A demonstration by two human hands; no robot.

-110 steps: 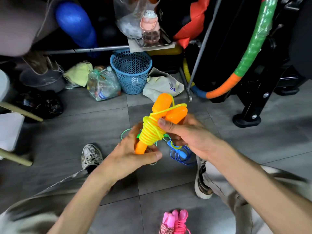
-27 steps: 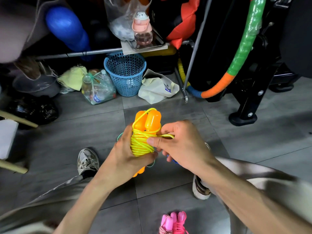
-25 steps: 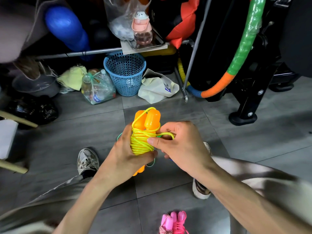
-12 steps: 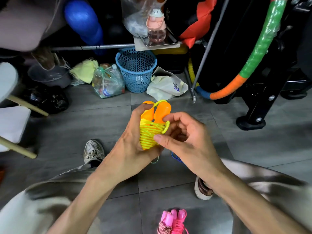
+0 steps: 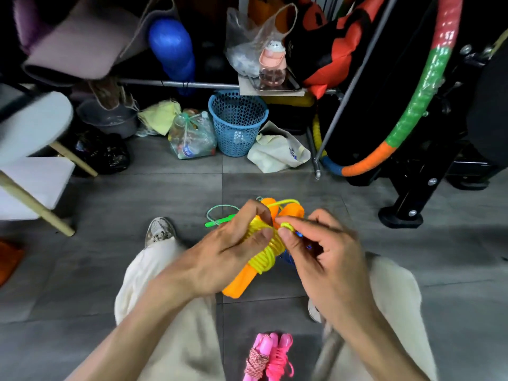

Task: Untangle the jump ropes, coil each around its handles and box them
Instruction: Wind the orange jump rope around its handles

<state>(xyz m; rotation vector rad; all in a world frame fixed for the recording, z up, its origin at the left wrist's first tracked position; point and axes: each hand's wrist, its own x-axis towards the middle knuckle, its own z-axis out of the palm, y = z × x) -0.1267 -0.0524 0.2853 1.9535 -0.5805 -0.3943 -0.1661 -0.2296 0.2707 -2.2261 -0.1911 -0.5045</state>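
Head view: my left hand (image 5: 220,254) still grips the orange-handled rope bundle (image 5: 261,257) at centre. My right hand (image 5: 319,254) now pinches the yellow loose end (image 5: 287,225), tucking it at 12 o'clock. Nearly coiled.

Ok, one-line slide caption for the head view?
Left hand grips the yellow rope coiled on orange handles; right hand pinches its loose end.

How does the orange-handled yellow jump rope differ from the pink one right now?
The orange-handled yellow jump rope is gripped by the left hand, while the right hand pinches its loose end; the pink-handled jump rope lies untouched on the grey tiled floor. Both are coiled around paired handles.
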